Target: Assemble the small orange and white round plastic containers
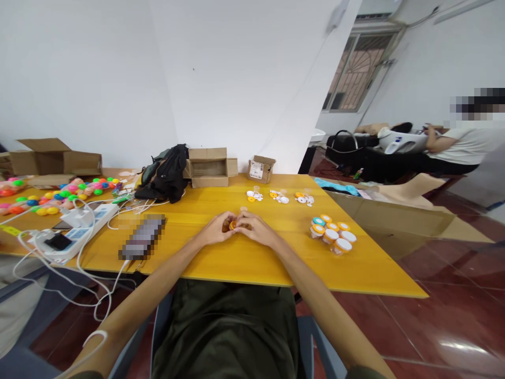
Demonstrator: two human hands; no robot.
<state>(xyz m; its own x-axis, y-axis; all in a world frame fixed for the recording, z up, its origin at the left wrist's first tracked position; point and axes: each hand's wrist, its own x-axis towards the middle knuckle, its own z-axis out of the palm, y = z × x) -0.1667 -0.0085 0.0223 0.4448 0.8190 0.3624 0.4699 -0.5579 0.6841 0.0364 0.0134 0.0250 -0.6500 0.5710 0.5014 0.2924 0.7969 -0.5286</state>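
Note:
Near the table's middle my left hand [218, 229] is closed around a small orange round piece [232, 225], which looks like a lid. From the other side my right hand [255, 229] meets it, fingers bent in and their tips at the same piece. Most of the piece is hidden by the fingers. A small clear round piece [243, 209] lies just beyond my fingertips. Farther back are white and orange discs with small white bits [258, 197], in separate small groups. To the right stands a cluster of small clear jars with orange, white and teal lids [331, 232].
A phone [142, 237] and a white power strip [84, 231] with tangled cables lie left. Behind are a black backpack [163, 173], an open carton [209, 168], a small carton [261, 169] and colourful balls [71, 192]. A person [461, 142] sits far right.

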